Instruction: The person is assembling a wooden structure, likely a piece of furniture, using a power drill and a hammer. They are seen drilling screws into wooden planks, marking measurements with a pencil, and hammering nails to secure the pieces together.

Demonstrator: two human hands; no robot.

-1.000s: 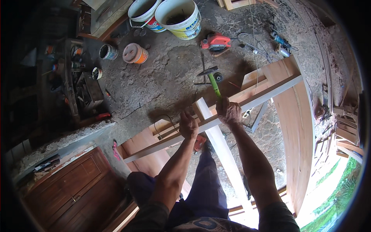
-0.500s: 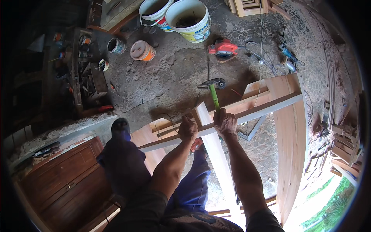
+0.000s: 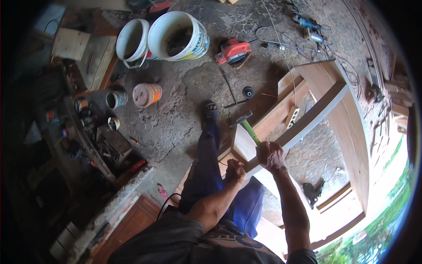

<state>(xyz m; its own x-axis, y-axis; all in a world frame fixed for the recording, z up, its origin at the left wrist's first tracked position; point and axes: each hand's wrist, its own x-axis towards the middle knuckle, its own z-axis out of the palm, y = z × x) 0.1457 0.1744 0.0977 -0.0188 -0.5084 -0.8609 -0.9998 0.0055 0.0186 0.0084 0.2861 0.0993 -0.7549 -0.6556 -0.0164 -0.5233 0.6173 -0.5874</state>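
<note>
At the lower edge, a dark printed shirt (image 3: 224,247) is showing above blue trousers (image 3: 252,204), one leg of which is extending forward to a dark sandal (image 3: 211,110) on the floor (image 3: 193,77). The left hand (image 3: 235,170) is curling shut around the rail (image 3: 304,130) at its nearer visible part, the grip leaving no visible gap. Just beside it, the right hand (image 3: 271,155) is closing fully around the green handle of a hammer (image 3: 251,133) while lying over the rail. The hammer is pointing forward and to the left, its dark head standing over a pale crosspiece (image 3: 244,144); whether the two are touching cannot be told. The rail is running obliquely to a broad curved-looking board (image 3: 358,145) at the right, both belonging to a wooden frame. Within the frame, a dark object (image 3: 313,192), too unclear to name, is lying on the floor, and a pale strip with holes (image 3: 292,117) is showing near the far side.

Beyond the frame, a black disc (image 3: 248,92) is lying beside a thin metal bar (image 3: 229,86). Farther off, an orange tub (image 3: 151,95) is standing at the left, and a red planer (image 3: 233,51) is resting near a large white bucket (image 3: 201,45). A second bucket (image 3: 121,46) is standing against it, and a blue power tool (image 3: 305,23) is lying at the far right.
</note>
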